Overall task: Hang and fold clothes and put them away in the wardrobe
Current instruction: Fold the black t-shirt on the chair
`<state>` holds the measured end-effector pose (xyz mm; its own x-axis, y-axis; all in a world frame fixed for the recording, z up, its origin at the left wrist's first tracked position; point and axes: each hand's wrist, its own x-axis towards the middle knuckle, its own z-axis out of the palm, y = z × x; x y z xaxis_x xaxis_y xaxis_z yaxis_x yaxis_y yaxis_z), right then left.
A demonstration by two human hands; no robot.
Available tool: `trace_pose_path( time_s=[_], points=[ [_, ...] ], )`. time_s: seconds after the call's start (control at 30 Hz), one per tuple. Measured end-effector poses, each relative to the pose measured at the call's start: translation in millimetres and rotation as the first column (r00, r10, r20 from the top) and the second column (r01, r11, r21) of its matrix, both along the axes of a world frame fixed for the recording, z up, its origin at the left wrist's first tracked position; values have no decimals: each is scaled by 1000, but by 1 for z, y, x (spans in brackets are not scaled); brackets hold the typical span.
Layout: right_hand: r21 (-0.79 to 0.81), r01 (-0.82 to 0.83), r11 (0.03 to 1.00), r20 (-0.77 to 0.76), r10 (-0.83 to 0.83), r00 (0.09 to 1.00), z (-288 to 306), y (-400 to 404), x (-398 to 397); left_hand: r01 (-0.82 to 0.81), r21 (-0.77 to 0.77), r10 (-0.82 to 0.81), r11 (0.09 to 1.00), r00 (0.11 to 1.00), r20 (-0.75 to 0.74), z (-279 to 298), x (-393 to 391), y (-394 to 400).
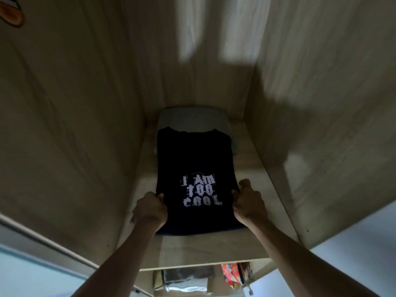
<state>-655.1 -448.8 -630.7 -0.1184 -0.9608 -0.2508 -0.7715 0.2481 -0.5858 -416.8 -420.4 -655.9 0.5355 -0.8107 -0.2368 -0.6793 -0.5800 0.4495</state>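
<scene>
A folded black T-shirt (192, 159) with white lettering lies on a pale wooden wardrobe shelf (255, 174). Its far end rests on a folded grey garment (192, 121) at the back of the shelf. My left hand (150, 209) grips the shirt's near left edge, thumb on top. My right hand (247, 200) grips its near right edge, fingers curled round the fabric. Both forearms reach in from below.
Wooden side walls (75, 125) close in the shelf on the left and right, with a back panel (199, 61) behind. Below the shelf's front edge lie folded grey clothes (184, 279) and a colourful patterned item (231, 273). A sliding-door rail (49, 243) runs at lower left.
</scene>
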Motion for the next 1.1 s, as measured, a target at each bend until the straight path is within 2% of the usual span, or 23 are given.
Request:
trace_pose_path(
  time_s=[0.23, 0.43, 0.73, 1.0, 1.1],
  points=[
    [-46, -84, 995, -197, 73, 978, 1, 12, 3, 17, 11, -17, 1000, 997, 69, 3, -4, 8],
    [-81, -202, 976, -397, 154, 905, -4, 30, 5, 42, 30, -45, 999, 993, 110, 4, -4, 20],
    [-80, -283, 956, -524, 201, 828, -7, 37, 4, 126, 24, -128, 992, 972, 199, 8, -14, 35],
    [-78, -344, 936, -620, 225, 751, -8, 41, 1, 169, 21, -165, 985, 912, 376, 7, -24, 48],
    [-121, -323, 939, -619, 183, 764, -12, 44, -5, 195, -3, -171, 981, 863, 475, 5, -24, 57]
  ],
)
